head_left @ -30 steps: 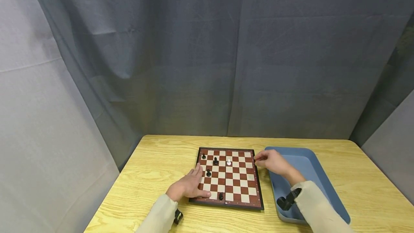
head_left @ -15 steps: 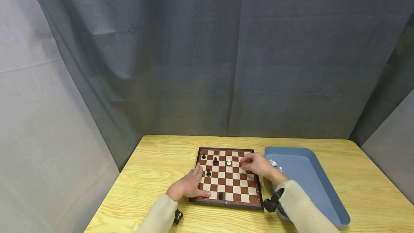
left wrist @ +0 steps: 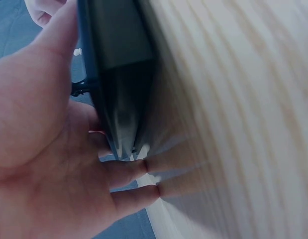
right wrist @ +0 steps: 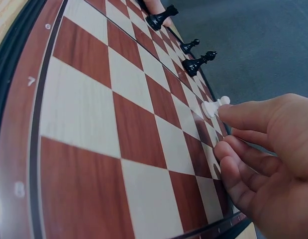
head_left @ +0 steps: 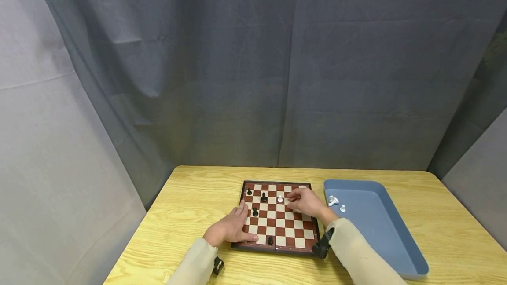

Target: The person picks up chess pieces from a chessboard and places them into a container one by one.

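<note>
A brown-and-cream chessboard (head_left: 290, 223) lies on the table. My left hand (head_left: 230, 227) rests along its left edge, fingers spread and thumb on the near left corner. In the left wrist view, some fingertips of the left hand (left wrist: 69, 149) touch the table beside the dark board side (left wrist: 121, 84). My right hand (head_left: 306, 201) hovers over the right half, nearest to a white pawn (head_left: 280, 199). In the right wrist view its fingers are loosely bent beside the white pawn (right wrist: 213, 105); no grip on it shows. Several black chess pieces stand on the left half, including a taller one (head_left: 263, 197).
A blue tray (head_left: 380, 228) stands right of the board, with several white chess pieces (head_left: 333, 200) near its left wall. The wooden table (head_left: 198, 188) extends around both. A grey curtain (head_left: 237, 78) hangs behind the table.
My right hand has moved left from the board's right edge to close by the white pawn, uncovering the white pieces in the tray. The left hand has stayed put.
</note>
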Action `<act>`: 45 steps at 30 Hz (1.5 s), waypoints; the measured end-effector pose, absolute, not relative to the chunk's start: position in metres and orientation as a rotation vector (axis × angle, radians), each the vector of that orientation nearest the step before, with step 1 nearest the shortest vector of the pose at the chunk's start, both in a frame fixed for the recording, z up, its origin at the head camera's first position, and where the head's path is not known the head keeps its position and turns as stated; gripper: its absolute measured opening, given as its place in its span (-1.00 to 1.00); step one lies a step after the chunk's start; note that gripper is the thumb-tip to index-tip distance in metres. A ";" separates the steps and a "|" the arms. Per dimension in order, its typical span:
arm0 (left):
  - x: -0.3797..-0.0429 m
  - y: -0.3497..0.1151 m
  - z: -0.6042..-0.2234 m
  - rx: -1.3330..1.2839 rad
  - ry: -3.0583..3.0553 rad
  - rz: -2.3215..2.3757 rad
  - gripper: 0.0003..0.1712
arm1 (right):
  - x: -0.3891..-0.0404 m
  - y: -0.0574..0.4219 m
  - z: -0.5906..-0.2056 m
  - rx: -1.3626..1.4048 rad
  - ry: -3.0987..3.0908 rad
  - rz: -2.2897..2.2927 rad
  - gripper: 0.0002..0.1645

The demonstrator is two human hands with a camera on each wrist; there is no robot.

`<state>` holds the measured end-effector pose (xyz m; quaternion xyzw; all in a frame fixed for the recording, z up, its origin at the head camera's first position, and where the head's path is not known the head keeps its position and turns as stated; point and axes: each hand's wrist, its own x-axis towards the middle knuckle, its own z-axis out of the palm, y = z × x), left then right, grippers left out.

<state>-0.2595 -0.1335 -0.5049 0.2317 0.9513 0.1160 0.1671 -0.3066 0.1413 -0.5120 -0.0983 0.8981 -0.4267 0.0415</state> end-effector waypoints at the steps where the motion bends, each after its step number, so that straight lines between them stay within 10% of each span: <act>1: -0.259 -0.134 -0.505 0.660 2.709 0.330 0.24 | -0.307 0.140 -0.512 -0.305 2.754 -1.306 -0.65; 45: -0.260 -0.132 -0.503 0.636 2.687 0.309 0.24 | -0.319 0.114 -0.524 -0.413 2.848 -1.245 -0.89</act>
